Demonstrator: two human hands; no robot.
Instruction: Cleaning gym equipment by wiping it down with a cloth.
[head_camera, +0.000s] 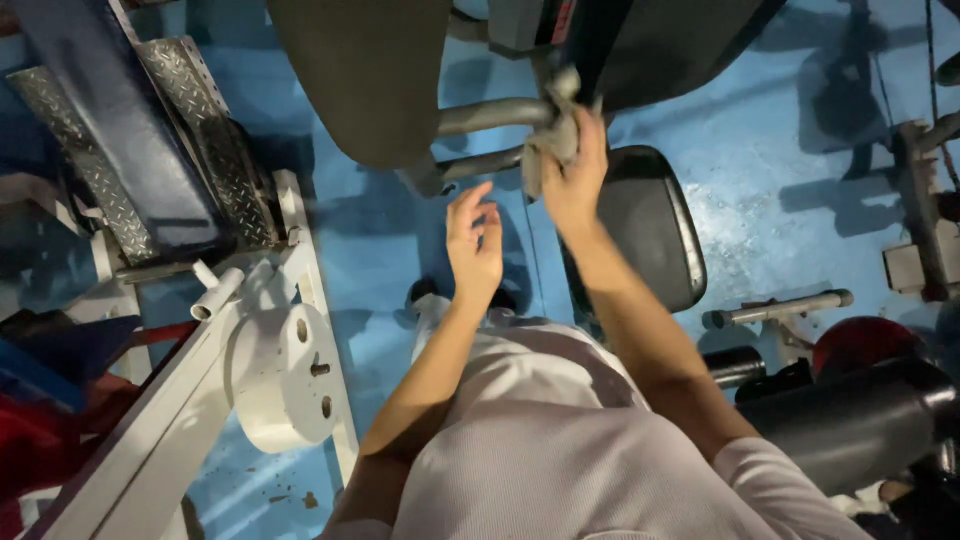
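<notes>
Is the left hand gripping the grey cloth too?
No, the left hand hangs open and empty below the bar, while only the right hand presses the grey cloth against it.

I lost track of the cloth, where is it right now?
In the head view, the grey cloth is top centre, gripped in the right hand against the machine's metal bar, just above the black seat pad.

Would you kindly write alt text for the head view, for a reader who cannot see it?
Seen from above, a person's right hand presses a grey cloth against a metal bar of a gym machine. The left hand hangs open below it, over a blue floor.
</notes>
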